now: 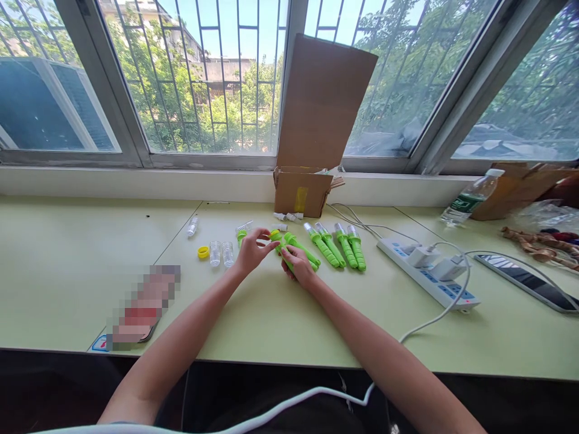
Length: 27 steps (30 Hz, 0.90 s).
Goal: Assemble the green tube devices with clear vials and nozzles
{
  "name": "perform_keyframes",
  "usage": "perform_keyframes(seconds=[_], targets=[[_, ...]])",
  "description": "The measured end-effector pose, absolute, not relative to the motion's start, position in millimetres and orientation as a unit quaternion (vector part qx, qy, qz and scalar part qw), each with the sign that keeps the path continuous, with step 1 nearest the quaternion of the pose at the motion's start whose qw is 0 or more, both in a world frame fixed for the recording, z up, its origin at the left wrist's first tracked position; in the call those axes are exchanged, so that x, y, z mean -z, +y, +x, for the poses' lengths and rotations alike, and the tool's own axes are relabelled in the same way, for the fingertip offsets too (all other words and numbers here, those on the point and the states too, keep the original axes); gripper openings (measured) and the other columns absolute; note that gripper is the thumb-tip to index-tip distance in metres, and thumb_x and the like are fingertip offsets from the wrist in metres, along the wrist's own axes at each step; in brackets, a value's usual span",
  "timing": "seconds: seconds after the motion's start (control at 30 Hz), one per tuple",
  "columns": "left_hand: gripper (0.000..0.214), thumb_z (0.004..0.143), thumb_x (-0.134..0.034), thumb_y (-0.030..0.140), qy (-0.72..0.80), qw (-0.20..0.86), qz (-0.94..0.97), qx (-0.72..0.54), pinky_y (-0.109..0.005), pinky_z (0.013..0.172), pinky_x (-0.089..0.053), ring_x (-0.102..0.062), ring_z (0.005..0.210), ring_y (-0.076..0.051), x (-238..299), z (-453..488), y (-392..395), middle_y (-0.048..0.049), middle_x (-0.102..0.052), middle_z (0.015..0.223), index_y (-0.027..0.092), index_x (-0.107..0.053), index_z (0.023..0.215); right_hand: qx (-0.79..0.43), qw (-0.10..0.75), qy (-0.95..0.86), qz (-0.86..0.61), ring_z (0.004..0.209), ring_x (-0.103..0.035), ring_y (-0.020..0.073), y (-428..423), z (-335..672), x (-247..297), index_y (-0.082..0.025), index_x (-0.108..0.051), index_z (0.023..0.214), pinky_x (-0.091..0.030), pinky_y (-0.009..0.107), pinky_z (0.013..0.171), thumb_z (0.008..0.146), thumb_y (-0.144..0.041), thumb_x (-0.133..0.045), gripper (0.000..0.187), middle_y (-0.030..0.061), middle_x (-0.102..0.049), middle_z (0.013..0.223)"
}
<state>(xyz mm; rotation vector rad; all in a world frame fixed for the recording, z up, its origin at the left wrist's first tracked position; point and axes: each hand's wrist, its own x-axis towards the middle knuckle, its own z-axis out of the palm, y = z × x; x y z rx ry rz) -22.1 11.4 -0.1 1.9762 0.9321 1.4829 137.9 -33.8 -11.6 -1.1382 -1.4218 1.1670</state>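
My right hand (298,266) is closed around a green ribbed plastic handle (286,259) near the middle of the pale green table (289,319). My left hand (252,248) pinches at the yellow-green tip (275,234) of that handle. A second green handle (302,248) lies just behind my right hand. Several assembled green pieces with clear caps (337,245) lie in a row to the right. Left of my hands stand two small clear vials (221,254), a yellow cap (203,252) and another clear vial (192,226).
An open cardboard box (301,190) stands against the windowsill with small white parts (288,216) before it. A white power strip (427,271) with chargers and cables, a phone (529,281), a water bottle (470,198) and a blurred object (142,307) also lie on the table.
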Motion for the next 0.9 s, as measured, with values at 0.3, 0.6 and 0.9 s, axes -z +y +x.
perform_keyframes(seconds=[0.3, 0.6, 0.9], targets=[[0.036, 0.073, -0.069, 0.046, 0.339, 0.258, 0.722, -0.545, -0.03, 0.064, -0.06, -0.068, 0.083, -0.018, -0.4, -21.1, 12.0, -0.0064, -0.066, 0.092, 0.018, -0.057, 0.093, -0.474, 0.474, -0.579, -0.464, 0.035, -0.037, 0.0085, -32.5, 139.1, 13.5, -0.022, -0.047, 0.073, -0.023, 0.023, 0.032, 0.081, -0.056, -0.05, 0.036, -0.0037, -0.048, 0.054], [0.036, 0.072, -0.07, 0.045, 0.34, 0.271, 0.717, -0.545, -0.03, 0.064, -0.06, -0.068, 0.084, -0.019, 0.7, -21.1, 12.4, -0.0065, -0.067, 0.09, 0.018, -0.057, 0.091, -0.482, 0.471, -0.577, -0.461, 0.034, -0.037, 0.01, -30.8, 140.2, 14.9, -0.022, -0.049, 0.074, -0.023, 0.024, 0.032, 0.08, -0.058, -0.05, 0.037, -0.0042, -0.047, 0.047], [0.036, 0.072, -0.07, 0.044, 0.336, 0.297, 0.712, -0.541, -0.03, 0.065, -0.059, -0.068, 0.086, -0.019, 0.3, -20.8, 12.7, -0.0063, -0.066, 0.091, 0.017, -0.057, 0.092, -0.498, 0.476, -0.57, -0.447, 0.031, -0.036, 0.0094, -31.3, 141.9, 14.7, -0.021, -0.05, 0.074, -0.022, 0.023, 0.031, 0.081, -0.057, -0.048, 0.038, -0.005, -0.046, 0.043]])
